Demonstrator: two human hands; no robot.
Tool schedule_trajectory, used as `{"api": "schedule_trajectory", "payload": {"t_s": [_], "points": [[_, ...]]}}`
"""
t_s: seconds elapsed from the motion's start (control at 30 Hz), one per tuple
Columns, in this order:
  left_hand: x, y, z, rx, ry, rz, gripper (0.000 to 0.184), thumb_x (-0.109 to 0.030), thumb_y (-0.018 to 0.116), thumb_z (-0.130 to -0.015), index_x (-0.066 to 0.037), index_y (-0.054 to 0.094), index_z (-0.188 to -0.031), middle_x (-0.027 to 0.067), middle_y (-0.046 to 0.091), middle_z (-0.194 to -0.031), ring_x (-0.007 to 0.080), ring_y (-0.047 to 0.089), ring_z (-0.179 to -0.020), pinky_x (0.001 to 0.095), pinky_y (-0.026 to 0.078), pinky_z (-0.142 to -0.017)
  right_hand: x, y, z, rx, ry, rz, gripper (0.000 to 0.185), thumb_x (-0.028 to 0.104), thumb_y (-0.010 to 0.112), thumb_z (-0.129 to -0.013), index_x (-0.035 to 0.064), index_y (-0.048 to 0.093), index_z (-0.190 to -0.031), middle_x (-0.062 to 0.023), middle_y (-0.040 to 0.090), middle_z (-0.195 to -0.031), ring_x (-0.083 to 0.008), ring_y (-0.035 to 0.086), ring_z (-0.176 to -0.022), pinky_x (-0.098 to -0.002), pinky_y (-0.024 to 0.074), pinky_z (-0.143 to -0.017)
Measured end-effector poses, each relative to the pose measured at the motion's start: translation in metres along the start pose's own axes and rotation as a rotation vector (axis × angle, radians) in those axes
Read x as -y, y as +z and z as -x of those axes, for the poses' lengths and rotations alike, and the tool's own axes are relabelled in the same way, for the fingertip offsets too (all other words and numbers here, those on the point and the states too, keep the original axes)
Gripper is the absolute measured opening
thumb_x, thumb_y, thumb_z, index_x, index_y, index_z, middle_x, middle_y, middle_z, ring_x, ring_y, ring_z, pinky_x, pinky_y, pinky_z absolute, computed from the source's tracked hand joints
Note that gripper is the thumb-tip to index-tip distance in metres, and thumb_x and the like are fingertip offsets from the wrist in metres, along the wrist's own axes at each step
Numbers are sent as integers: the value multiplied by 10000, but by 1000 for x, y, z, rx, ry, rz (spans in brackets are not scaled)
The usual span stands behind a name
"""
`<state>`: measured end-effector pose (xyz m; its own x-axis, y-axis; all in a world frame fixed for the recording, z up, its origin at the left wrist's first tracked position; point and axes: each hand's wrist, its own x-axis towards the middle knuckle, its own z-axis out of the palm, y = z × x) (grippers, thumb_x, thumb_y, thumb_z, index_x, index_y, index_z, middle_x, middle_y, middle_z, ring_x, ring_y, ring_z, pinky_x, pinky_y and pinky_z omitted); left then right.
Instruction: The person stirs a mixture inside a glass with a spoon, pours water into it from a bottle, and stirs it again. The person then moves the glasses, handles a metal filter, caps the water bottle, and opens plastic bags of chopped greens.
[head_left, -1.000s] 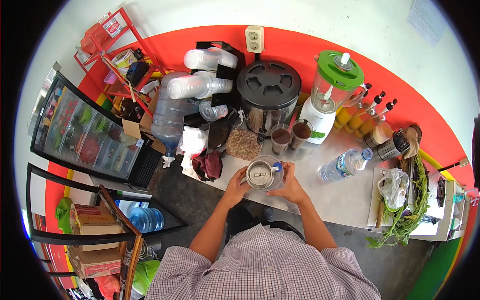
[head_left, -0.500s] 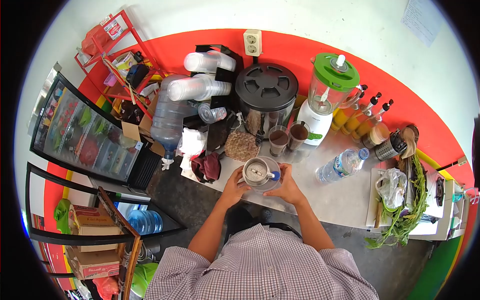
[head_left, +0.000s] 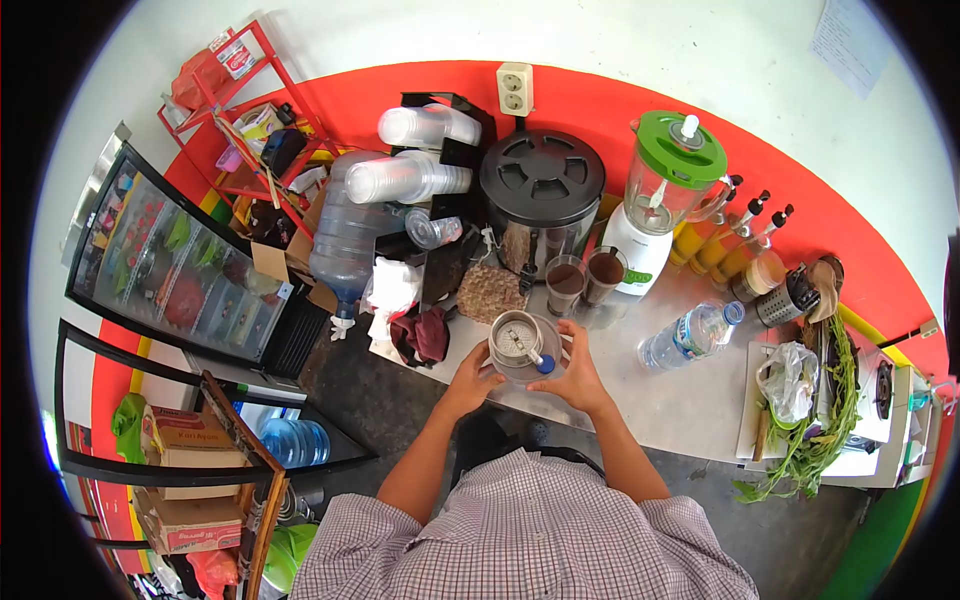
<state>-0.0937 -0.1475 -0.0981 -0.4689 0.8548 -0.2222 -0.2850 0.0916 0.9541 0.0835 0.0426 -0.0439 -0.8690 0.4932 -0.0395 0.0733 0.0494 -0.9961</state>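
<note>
A round metal strainer-like cup (head_left: 515, 338) with a blue-ended handle sits over a clear round container (head_left: 540, 362) at the table's front edge. My left hand (head_left: 474, 375) curves around the left side of this container, fingers bent against it. On the right side my right hand (head_left: 574, 370) grips it, thumb in front and fingers behind. Just beyond stand two glasses of dark brown drink, a left one (head_left: 565, 283) and a right one (head_left: 605, 272). A brown textured block (head_left: 491, 293) lies behind my left hand.
Behind are a black-lidded dispenser (head_left: 543, 178), a green-lidded blender (head_left: 660, 190) and stacked plastic cups (head_left: 410, 177). To the right stand a water bottle (head_left: 690, 335), pump bottles (head_left: 727, 240) and leafy greens (head_left: 840, 410). A large water jug (head_left: 345, 240) lies at left.
The blue-ended handle has swung from the upper right of the metal cup round to its lower right. Both hands stay around the container, and the camera view has shifted slightly.
</note>
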Motion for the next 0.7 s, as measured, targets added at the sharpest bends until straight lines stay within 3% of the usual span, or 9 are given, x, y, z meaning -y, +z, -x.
{"api": "schedule_trajectory", "payload": {"t_s": [0.07, 0.13, 0.2, 0.27, 0.33, 0.43, 0.57, 0.7], "points": [[6, -4, -1, 13, 24, 26, 1177, -209, 1003, -734, -40, 305, -1666, 164, 446, -1659, 304, 408, -1556, 512, 341, -1283, 13, -8, -3, 52, 3, 97, 1512, 187, 1083, -580, 112, 86, -1714, -192, 308, -1652, -391, 337, -1575, -516, 362, -1279], [-2, -1, 4, 14, 39, -97, 1207, -197, 1012, -713, -40, 294, -1670, 164, 448, -1659, 305, 405, -1558, 501, 341, -1284, 23, -13, -9, 100, 11, 193, 1504, 246, 1085, -580, 77, 107, -1711, -209, 289, -1669, -399, 323, -1581, -511, 342, -1288], [-9, 4, 5, 17, 53, -216, 1236, -184, 1021, -692, -40, 284, -1673, 163, 450, -1659, 306, 401, -1561, 489, 341, -1285, 28, -17, -16, 173, -166, 356, 1487, 346, 1059, -596, 34, 124, -1710, -242, 272, -1691, -411, 301, -1591, -484, 282, -1311], [-15, 8, 0, 74, 83, -377, 1300, -144, 1042, -637, -44, 270, -1679, 148, 452, -1658, 292, 410, -1555, 456, 342, -1288, 32, -19, -24, 245, -155, 340, 1484, 355, 1047, -600, 22, 121, -1710, -250, 275, -1696, -411, 300, -1592, -470, 261, -1316], [-26, 16, -10, 90, 72, -337, 1320, -126, 1047, -608, -48, 277, -1677, 137, 456, -1656, 279, 421, -1548, 441, 345, -1287, 38, -19, -31, 318, -152, 327, 1480, 365, 1035, -604, 10, 117, -1710, -258, 278, -1701, -412, 298, -1594, -456, 241, -1322], [-25, 18, -24, 117, 105, -308, 1302, -110, 1050, -588, -51, 307, -1655, 117, 487, -1632, 253, 469, -1512, 429, 370, -1273, 41, -16, -29, 339, -122, 376, 1433, 293, 1024, -602, -11, 145, -1692, -272, 324, -1671, -411, 317, -1587, -450, 286, -1309], [-13, 31, -21, 72, 236, -184, 1202, -118, 1039, -633, -48, 352, -1617, 112, 519, -1599, 236, 516, -1473, 426, 402, -1253, 23, 3, -16, 160, -133, 353, 1411, 299, 1020, -608, -9, 157, -1682, -260, 311, -1672, -412, 341, -1573, -458, 301, -1303], [-14, 43, -13, -27, 207, -166, 1165, -120, 1024, -666, -47, 351, -1614, 120, 522, -1594, 237, 513, -1475, 423, 399, -1253, 12, 28, -2, -78, -113, 301, 1408, 306, 1018, -615, -17, 152, -1676, -256, 297, -1671, -409, 353, -1566, -468, 311, -1298]]}}
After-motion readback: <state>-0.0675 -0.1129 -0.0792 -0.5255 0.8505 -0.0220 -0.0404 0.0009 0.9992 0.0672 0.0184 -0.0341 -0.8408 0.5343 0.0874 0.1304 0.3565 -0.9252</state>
